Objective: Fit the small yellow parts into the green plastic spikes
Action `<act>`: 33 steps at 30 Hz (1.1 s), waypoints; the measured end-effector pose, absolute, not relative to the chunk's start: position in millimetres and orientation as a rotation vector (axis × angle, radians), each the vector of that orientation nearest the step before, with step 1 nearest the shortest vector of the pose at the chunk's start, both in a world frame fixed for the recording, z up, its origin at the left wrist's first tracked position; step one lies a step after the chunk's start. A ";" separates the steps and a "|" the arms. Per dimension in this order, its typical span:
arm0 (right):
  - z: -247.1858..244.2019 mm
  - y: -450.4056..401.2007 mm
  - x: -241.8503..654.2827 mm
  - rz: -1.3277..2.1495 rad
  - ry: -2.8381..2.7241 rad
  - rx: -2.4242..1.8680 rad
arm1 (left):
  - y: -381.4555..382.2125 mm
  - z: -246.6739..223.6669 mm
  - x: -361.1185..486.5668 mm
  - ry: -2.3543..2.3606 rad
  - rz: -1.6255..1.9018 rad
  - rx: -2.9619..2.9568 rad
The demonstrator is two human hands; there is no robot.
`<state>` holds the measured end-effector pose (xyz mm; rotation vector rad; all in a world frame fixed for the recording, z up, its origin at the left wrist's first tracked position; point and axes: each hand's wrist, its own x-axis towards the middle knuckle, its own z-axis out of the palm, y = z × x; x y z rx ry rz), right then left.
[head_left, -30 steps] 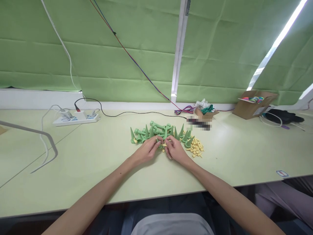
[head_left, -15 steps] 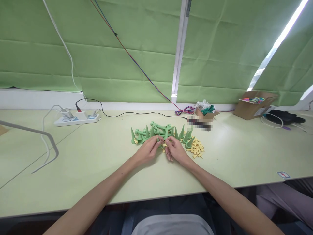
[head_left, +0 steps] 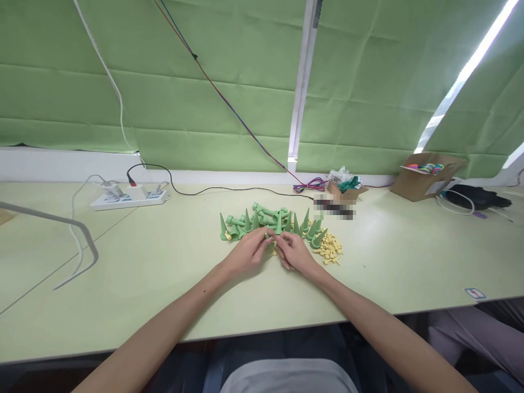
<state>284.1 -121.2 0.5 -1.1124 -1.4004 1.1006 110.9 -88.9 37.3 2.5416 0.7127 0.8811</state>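
My left hand (head_left: 254, 246) is closed on a green plastic spike, mostly hidden by the fingers; only a bit of green shows at the fingertips. Close beside it, my right hand (head_left: 295, 251) is pinched shut, its fingertips almost meeting the left ones. Whatever lies in that pinch is covered now. Behind both hands is a pile of green plastic spikes (head_left: 268, 213), some standing point up and others lying down. A heap of small yellow plastic pieces (head_left: 328, 248) spreads to the right of my right hand. One yellow piece (head_left: 274, 252) shows below the fingertips.
At the back left lies a white power strip (head_left: 130, 198) with plugs and a black cable. A small cardboard box (head_left: 347, 193) and a larger one (head_left: 423, 177) stand at the back right, near a black item (head_left: 470, 195). A grey bent bar (head_left: 88, 240) reaches in from the left.
My fingertips have drawn closer together. The yellow piece that showed at my right fingertips is now hidden between the hands. The piles look unchanged.
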 end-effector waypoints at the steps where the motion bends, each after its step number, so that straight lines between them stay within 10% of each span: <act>1: 0.3 -121.0 284.1 1.107 -1.401 -1.113 | -89.0 37.4 110.9 0.698 0.884 2.549; 33: 10.0 -129.6 284.8 0.642 -1.507 -1.072 | -87.7 38.2 117.6 0.866 0.821 1.916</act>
